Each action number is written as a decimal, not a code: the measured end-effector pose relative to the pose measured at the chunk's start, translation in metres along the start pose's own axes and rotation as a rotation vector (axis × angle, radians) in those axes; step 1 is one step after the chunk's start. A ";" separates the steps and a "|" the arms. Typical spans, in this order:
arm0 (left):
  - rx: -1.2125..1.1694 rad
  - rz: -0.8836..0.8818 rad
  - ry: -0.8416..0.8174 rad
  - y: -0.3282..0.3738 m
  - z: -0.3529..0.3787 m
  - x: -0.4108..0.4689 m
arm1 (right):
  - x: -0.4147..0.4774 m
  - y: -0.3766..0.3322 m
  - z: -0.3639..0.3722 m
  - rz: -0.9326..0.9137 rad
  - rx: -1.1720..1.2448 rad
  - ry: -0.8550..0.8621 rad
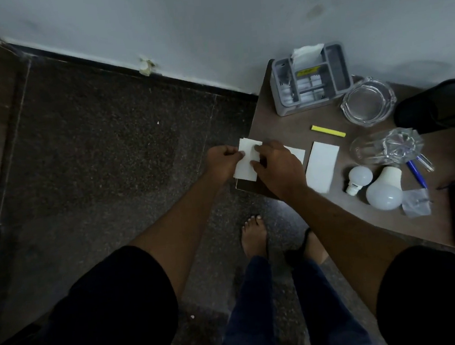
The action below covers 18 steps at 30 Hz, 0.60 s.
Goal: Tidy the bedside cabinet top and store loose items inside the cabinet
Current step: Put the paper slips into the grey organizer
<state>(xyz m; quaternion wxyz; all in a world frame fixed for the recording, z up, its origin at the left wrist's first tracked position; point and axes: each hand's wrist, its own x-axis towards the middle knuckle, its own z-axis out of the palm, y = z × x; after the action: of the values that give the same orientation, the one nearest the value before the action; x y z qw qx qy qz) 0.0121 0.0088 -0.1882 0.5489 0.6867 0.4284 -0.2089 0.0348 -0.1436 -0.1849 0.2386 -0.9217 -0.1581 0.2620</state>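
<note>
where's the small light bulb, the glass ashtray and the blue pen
small light bulb (359, 177): head view, on its white globe
glass ashtray (367, 101): head view, on its bare clear base
blue pen (417, 175): head view, on the middle of its barrel

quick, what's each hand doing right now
Left hand: pinching the left edge of the white papers.
Right hand: holding the same papers from the right side.
</note>
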 end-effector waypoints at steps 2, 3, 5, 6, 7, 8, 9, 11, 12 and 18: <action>-0.007 -0.001 -0.026 0.002 -0.002 -0.004 | -0.002 0.003 -0.007 -0.026 0.076 0.044; -0.008 -0.002 -0.038 0.002 -0.004 -0.005 | -0.003 0.005 -0.011 -0.022 0.124 0.077; -0.028 0.005 -0.061 0.004 -0.008 -0.010 | -0.008 0.007 -0.020 0.011 0.217 0.145; -0.046 0.008 -0.076 0.005 -0.010 -0.013 | -0.009 0.008 -0.025 0.037 0.272 0.166; -0.073 0.009 -0.095 0.006 -0.012 -0.015 | -0.010 0.009 -0.030 0.067 0.342 0.172; -0.107 0.009 -0.117 0.007 -0.013 -0.018 | -0.011 0.009 -0.034 0.101 0.422 0.158; -0.140 0.013 -0.141 0.009 -0.014 -0.020 | -0.012 0.009 -0.039 0.137 0.501 0.126; -0.181 0.024 -0.184 0.014 -0.014 -0.027 | -0.013 0.008 -0.047 0.182 0.643 0.043; -0.190 0.031 -0.198 0.016 -0.014 -0.029 | -0.014 0.008 -0.051 0.185 0.708 0.009; -0.202 0.155 -0.206 0.038 -0.001 -0.043 | -0.018 0.015 -0.080 0.154 0.718 -0.003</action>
<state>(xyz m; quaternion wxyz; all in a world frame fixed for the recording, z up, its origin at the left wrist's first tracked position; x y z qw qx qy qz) 0.0190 -0.0067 -0.1335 0.6707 0.6338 0.3347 -0.1910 0.0674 -0.1921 -0.1250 0.5261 -0.7881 0.0131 0.3194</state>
